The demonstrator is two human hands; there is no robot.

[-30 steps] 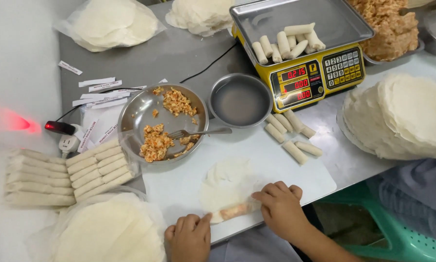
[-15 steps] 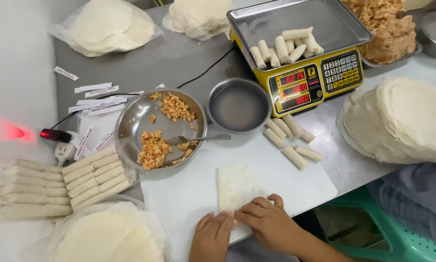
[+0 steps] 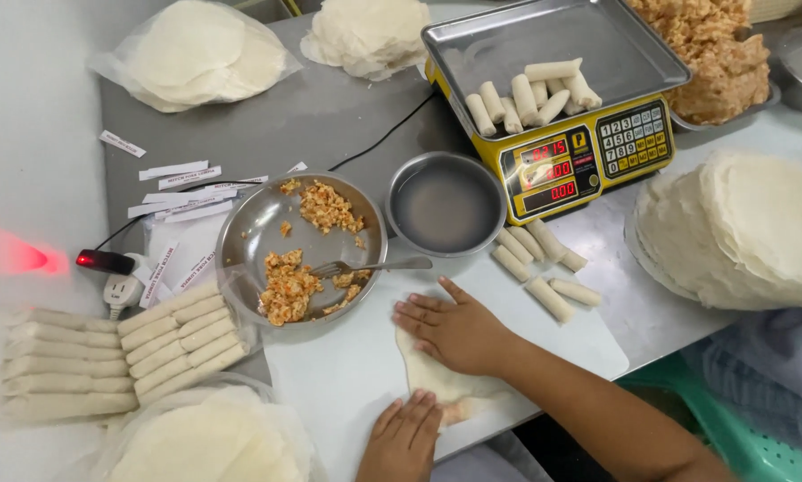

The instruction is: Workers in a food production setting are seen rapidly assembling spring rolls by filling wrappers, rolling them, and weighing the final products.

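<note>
wrapper: I had the thin pale dough wrapper [image 3: 446, 382] on the white cutting board [image 3: 330, 375].
left hand [image 3: 405, 439]: fingers flat, released, on wrapper edge.
right hand [image 3: 454, 330]: fingers flat, pressing wrapper.

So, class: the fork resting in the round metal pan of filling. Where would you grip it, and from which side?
Grip the fork by its bare handle end, coming from the right: the handle juts out over the pan rim toward the small bowl, while the tines lie in the filling.
</note>
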